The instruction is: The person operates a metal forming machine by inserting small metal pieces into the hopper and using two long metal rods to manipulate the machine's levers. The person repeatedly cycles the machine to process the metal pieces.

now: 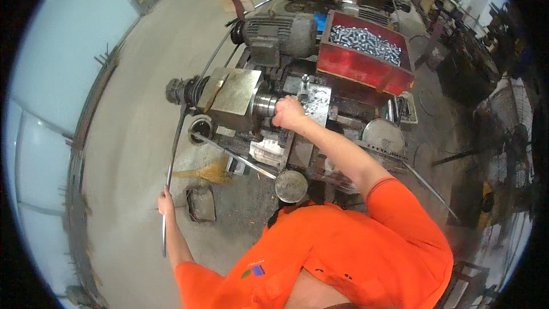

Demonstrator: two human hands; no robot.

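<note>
My left hand [164, 201] is wrapped round a long metal lever [173, 160], which runs up to the pulley end of a lathe's headstock [230, 91]. The lever's lower tip sticks out below my fist. At the other end of the headstock, my right hand [289, 111] is closed with its fingers against the front of the shiny round spindle [264, 105]. Whatever those fingers pinch is hidden by the hand. Just right of the hand is a wet, flat metal tool slide [314, 103] with an upright bolt on it.
A red bin [357, 68] full of small metal parts stands behind the lathe. An electric motor [280, 33] sits at the back. Near me are a round handle disc [291, 186], a slanting metal bar [234, 156] and a straw broom [211, 173]. A fan [509, 120] stands right.
</note>
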